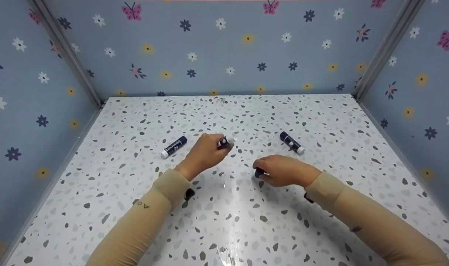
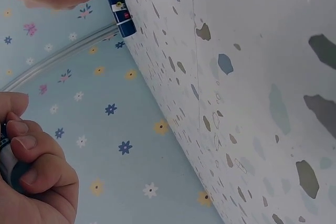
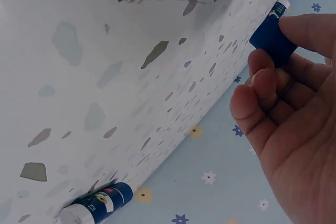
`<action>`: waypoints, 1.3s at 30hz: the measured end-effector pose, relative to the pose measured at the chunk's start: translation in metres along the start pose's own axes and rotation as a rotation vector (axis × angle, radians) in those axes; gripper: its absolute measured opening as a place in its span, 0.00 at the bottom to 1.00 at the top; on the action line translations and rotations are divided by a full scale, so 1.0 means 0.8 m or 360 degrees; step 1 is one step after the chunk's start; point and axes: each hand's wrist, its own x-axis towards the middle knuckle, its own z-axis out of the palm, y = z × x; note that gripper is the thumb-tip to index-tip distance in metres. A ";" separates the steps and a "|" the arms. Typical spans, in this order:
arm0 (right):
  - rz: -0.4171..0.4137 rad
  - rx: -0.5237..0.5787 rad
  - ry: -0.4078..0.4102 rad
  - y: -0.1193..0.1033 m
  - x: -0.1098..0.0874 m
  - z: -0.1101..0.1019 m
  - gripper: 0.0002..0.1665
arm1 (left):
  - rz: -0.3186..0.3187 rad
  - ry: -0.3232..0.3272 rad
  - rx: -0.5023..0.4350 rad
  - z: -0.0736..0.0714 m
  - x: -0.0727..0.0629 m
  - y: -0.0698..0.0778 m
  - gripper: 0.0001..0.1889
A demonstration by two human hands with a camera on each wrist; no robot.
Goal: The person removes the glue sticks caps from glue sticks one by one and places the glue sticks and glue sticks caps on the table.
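Note:
My left hand (image 1: 209, 149) grips a glue stick (image 1: 223, 142) with a dark label, its white end pointing right, above the middle of the table. In the left wrist view the curled fingers (image 2: 37, 156) hide much of the stick. To the right and nearer, my right hand (image 1: 285, 170) pinches a short dark blue cap (image 3: 274, 40) between thumb and fingertips. A capped glue stick (image 1: 174, 147) lies beyond the left forearm, its white end toward me. Another capped glue stick (image 1: 291, 143) lies just beyond the right hand.
The white speckled table (image 1: 228, 114) is enclosed by a blue flowered back wall (image 1: 209, 48) and side walls at left and right. Grey metal strips run down the two back corners. Light glares off the table's middle front.

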 end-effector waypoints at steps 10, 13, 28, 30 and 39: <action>0.0036 0.0117 -0.0051 0.004 0.001 0.011 0.12 | -0.0027 -0.0025 -0.0038 0.003 -0.005 0.001 0.24; 0.0026 0.0204 -0.0060 0.008 0.003 0.015 0.12 | -0.0016 -0.0034 -0.0049 0.004 -0.006 0.000 0.23; 0.0103 0.0677 -0.0080 0.017 0.003 0.024 0.14 | -0.0021 -0.0022 -0.0110 0.007 -0.008 0.001 0.22; 0.0106 0.0685 -0.0093 0.017 0.003 0.026 0.14 | -0.0017 -0.0018 -0.0126 0.008 -0.008 0.001 0.23; 0.0157 0.0679 -0.0135 0.018 0.005 0.030 0.14 | -0.0009 0.0000 -0.0248 0.009 -0.010 0.004 0.24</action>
